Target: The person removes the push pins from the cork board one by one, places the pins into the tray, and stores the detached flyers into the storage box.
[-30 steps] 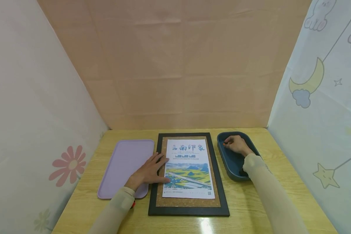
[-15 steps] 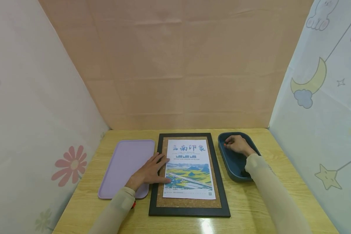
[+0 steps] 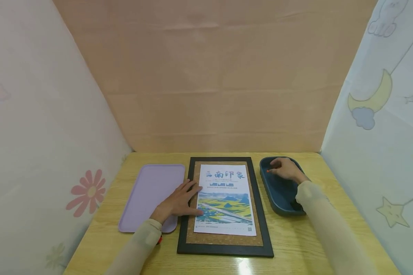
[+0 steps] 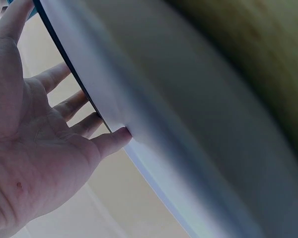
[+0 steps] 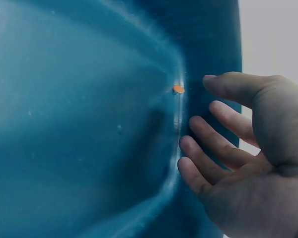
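The person's left hand point(image 3: 178, 200) is lying flat, fingers spread and straight, across the seam between the pale lilac rectangular tray point(image 3: 150, 194) and the black-framed cork board point(image 3: 225, 240), its fingertips pressing the left edge of the printed paper poster point(image 3: 225, 202) that is lying on the cork; that grip is released, pinning rather than grasping. The right hand point(image 3: 287, 169) is reaching into the far end of the dark blue oval plastic tray point(image 3: 278, 190), where a small orange pushpin point(image 5: 178, 89) is sitting against the inner wall. In the right wrist view the fingers point(image 5: 211, 148) are loosely bent and a little apart from the pin, closing on nothing; from the head view the fingertips are right beside it, so whether they are touching it I cannot tell. The step in hand, as I judge it, is fetching a pin from the tray while the poster is being held in place. The next move is calling for a fine pinch of thumb and forefinger on the pin's head, lifting it clear of the tray wall without the left hand letting the sheet slide on the wooden surface point(image 3: 306, 244).
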Demonstrator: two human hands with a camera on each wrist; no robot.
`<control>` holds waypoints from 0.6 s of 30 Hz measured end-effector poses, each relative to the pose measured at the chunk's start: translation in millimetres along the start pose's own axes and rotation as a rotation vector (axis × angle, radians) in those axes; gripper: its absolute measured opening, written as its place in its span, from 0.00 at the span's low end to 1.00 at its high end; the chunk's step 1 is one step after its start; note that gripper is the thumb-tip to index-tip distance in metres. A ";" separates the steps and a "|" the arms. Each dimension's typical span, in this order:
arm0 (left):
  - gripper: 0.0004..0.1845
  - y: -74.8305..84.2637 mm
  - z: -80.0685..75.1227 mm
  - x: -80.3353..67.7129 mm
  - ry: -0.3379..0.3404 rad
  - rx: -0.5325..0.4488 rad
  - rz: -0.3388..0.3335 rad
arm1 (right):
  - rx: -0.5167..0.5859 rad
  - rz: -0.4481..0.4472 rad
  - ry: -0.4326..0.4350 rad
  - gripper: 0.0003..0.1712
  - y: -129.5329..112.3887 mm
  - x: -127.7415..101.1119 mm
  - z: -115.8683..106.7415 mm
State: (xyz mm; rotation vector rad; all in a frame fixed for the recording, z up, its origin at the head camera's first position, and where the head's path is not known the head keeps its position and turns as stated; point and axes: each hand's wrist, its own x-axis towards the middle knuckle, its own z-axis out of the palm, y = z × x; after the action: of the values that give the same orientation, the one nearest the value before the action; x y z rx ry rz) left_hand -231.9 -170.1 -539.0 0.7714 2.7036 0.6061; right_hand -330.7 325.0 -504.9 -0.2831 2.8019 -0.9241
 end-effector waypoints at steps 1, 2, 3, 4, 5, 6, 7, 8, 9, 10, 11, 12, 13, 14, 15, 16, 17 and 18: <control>0.58 0.8 0.1 0.6 -0.001 -0.004 -0.001 | 0.000 0.000 0.002 0.25 -0.7 -1.5 -1.9; 0.58 1.5 0.1 1.0 -0.002 -0.003 -0.003 | 0.000 -0.003 0.002 0.26 -1.2 -2.6 -3.9; 0.57 2.1 0.1 1.3 -0.005 0.000 -0.007 | 0.001 -0.003 0.004 0.26 -2.1 -3.6 -5.6; 0.57 2.3 -0.1 1.2 -0.007 0.001 -0.012 | 0.001 -0.005 0.004 0.27 -3.3 -4.4 -7.0; 0.57 2.6 -0.2 1.0 -0.009 0.003 -0.016 | 0.000 -0.006 0.008 0.27 -4.3 -5.1 -8.2; 0.57 2.8 -0.3 0.6 -0.008 -0.001 -0.019 | -0.003 -0.009 0.009 0.27 -5.4 -5.8 -9.2; 0.57 2.9 -0.2 0.2 -0.009 -0.001 -0.022 | -0.007 -0.013 0.012 0.28 -6.2 -6.4 -10.0; 0.57 3.1 -0.3 -0.3 -0.009 0.001 -0.023 | -0.010 -0.018 0.013 0.28 -6.9 -7.1 -10.7; 0.57 3.2 -0.3 -0.7 -0.009 0.000 -0.023 | -0.010 -0.022 0.016 0.28 -7.8 -8.0 -11.1; 0.57 3.5 -0.6 -1.3 -0.008 -0.002 -0.022 | -0.014 -0.031 0.018 0.28 -8.2 -8.8 -11.8; 0.56 4.0 -0.9 -1.7 -0.008 -0.005 -0.020 | -0.018 -0.037 0.018 0.29 -8.6 -10.2 -12.4; 0.56 4.7 -1.6 -2.1 -0.007 -0.008 -0.018 | -0.021 -0.041 0.016 0.30 -9.0 -11.9 -13.1; 0.56 5.2 -2.3 -2.3 -0.007 -0.009 -0.015 | -0.025 -0.047 0.018 0.30 -8.8 -13.3 -13.9; 0.56 5.6 -2.8 -2.4 -0.006 -0.008 -0.011 | -0.030 -0.052 0.022 0.31 -9.1 -15.0 -14.8; 0.56 6.1 -3.5 -2.5 -0.006 -0.009 -0.010 | -0.035 -0.055 0.025 0.32 -9.3 -17.0 -16.2; 0.56 6.5 -4.1 -2.4 -0.006 -0.010 -0.009 | -0.040 -0.056 0.028 0.33 -9.8 -19.3 -17.6; 0.56 6.6 -4.3 -2.0 -0.006 -0.009 -0.009 | -0.045 -0.058 0.032 0.34 -10.1 -21.6 -19.2; 0.56 6.5 -4.2 -1.8 -0.007 -0.008 -0.009 | -0.042 -0.059 0.034 0.35 -10.7 -24.0 -20.8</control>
State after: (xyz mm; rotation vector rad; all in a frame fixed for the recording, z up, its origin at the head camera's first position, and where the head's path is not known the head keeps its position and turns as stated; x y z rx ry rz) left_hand -229.1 -167.4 -532.1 0.7581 2.6955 0.6103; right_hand -310.9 333.9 -479.4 -0.3606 2.8612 -0.8915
